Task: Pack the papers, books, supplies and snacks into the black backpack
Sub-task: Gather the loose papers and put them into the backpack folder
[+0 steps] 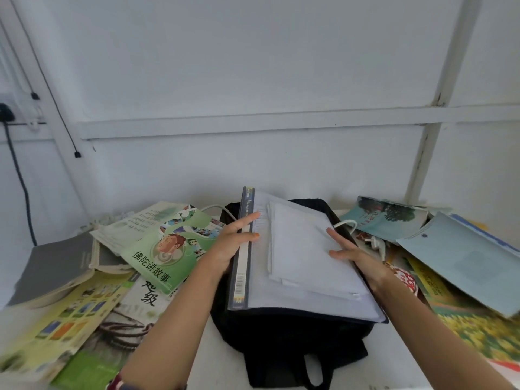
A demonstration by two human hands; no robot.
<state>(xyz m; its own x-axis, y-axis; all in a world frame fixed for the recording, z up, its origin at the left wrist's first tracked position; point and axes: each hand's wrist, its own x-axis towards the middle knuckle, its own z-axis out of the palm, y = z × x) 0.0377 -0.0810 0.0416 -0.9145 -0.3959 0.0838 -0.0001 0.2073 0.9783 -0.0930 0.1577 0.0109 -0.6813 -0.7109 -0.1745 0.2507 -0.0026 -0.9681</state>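
gripping a paper-stuffed folder (pixel 295 263) (barcoded spine) over the black backpack (pixel 281 342)

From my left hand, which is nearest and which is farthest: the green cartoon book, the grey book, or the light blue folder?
From the left hand:
1. Green cartoon book, right beside it on the left.
2. Grey book, farther left, at the pile's edge.
3. Light blue folder, far right, across the black backpack.

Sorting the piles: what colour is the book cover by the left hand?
Green, clearest in the head view.
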